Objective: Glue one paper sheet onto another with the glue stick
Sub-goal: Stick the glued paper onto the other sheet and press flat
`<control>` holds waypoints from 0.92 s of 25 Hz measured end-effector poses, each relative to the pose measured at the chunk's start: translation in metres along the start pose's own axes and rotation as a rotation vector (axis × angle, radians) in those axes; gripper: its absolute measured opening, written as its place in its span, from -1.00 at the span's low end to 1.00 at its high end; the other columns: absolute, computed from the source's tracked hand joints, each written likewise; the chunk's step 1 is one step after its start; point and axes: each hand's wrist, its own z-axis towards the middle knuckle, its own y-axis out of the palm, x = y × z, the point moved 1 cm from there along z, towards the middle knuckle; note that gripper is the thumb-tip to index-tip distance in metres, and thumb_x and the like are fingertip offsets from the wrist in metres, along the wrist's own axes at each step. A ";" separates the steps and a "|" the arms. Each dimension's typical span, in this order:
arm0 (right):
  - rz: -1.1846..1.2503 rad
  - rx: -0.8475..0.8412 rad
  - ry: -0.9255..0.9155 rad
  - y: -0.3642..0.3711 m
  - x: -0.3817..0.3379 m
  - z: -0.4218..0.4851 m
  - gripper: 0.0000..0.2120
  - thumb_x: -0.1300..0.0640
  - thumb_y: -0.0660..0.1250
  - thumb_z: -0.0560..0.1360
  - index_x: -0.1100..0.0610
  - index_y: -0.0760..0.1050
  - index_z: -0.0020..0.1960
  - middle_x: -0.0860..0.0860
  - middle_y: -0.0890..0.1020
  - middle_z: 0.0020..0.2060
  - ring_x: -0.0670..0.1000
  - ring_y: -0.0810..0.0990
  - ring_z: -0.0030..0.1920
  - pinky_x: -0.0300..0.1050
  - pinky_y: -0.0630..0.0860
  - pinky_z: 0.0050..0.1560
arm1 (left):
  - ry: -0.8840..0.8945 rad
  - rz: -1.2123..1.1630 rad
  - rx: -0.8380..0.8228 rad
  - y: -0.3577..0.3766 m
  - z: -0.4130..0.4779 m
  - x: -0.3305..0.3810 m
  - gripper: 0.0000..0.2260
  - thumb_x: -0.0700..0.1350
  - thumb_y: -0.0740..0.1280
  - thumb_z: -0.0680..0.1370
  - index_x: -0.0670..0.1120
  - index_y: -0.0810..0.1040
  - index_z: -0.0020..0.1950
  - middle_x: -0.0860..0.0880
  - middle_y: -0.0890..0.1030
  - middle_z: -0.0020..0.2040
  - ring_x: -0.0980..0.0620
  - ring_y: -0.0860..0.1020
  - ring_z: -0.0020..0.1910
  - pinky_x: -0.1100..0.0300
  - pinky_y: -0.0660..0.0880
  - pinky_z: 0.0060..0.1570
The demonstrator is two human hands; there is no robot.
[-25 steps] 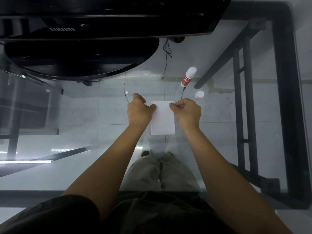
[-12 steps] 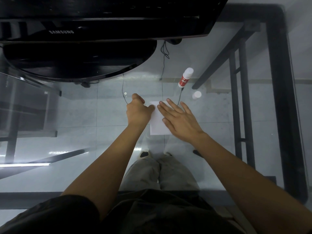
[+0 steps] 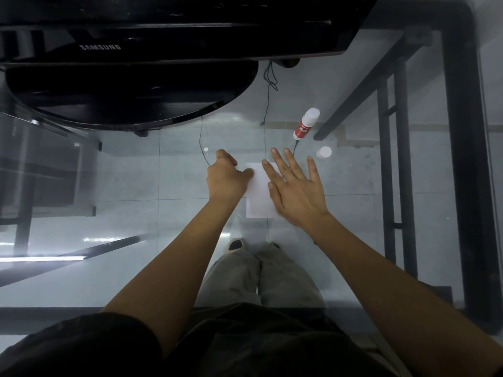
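Right hand flat, fingers spread, palm down on the right half of the small white rectangular paper sheet; left hand curled in a loose fist, thumb tip pinning the sheet's left edge near the top; whether two sheets lie stacked there cannot be told, only one white outline shows; sheet lies on the clear glass worktop between the hands, straight ahead of the person.

Step in hand reads as pressing the sheets together; to do it well: keep the left thumb anchoring so nothing slides, sweep the right palm from centre out to edges and corners, firm even pressure, no dragging that could skew the top layer.

Red-and-white glue stick with white cap lies capped on the glass, beyond the right hand and apart from it; small white round spot near it, unclear what; black monitor with curved stand at the far side; thin black cables run toward the sheet.
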 end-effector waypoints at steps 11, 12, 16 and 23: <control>0.134 -0.012 -0.059 -0.002 0.011 -0.004 -0.50 -0.08 -0.17 0.59 0.03 -0.09 0.50 -0.03 0.02 0.51 -0.02 -0.14 0.48 0.06 -0.22 0.41 | 0.031 0.007 -0.002 0.003 0.001 -0.002 -0.70 -0.08 0.42 0.45 -0.10 0.31 -0.03 -0.20 0.62 -0.07 -0.14 0.61 -0.15 0.09 0.54 -0.18; 0.127 -0.019 -0.087 -0.001 0.011 -0.004 -0.50 -0.08 -0.16 0.60 0.01 -0.10 0.49 -0.05 0.02 0.51 -0.03 -0.13 0.48 0.07 -0.22 0.41 | 0.034 0.025 -0.013 0.001 0.002 -0.002 -0.69 -0.06 0.42 0.45 -0.11 0.31 -0.02 -0.20 0.63 -0.07 -0.14 0.62 -0.15 0.07 0.56 -0.16; 0.143 -0.020 -0.072 0.004 0.012 -0.003 -0.50 -0.10 -0.16 0.59 0.00 -0.11 0.49 -0.08 0.02 0.50 -0.07 -0.15 0.47 0.08 -0.23 0.41 | 0.046 0.283 0.003 -0.010 0.004 -0.010 -0.50 0.19 0.43 0.39 -0.12 0.35 0.07 -0.11 0.58 -0.14 -0.11 0.58 -0.21 0.05 0.52 -0.27; 0.203 0.055 -0.073 0.008 0.011 -0.003 -0.50 -0.09 -0.12 0.58 0.01 -0.01 0.49 -0.07 0.12 0.49 -0.05 -0.03 0.49 0.12 -0.13 0.42 | 0.894 0.519 -0.028 -0.018 0.008 -0.035 -0.48 0.21 0.10 0.56 -0.07 0.30 0.42 -0.05 0.30 0.47 -0.11 0.30 0.39 -0.06 0.28 0.27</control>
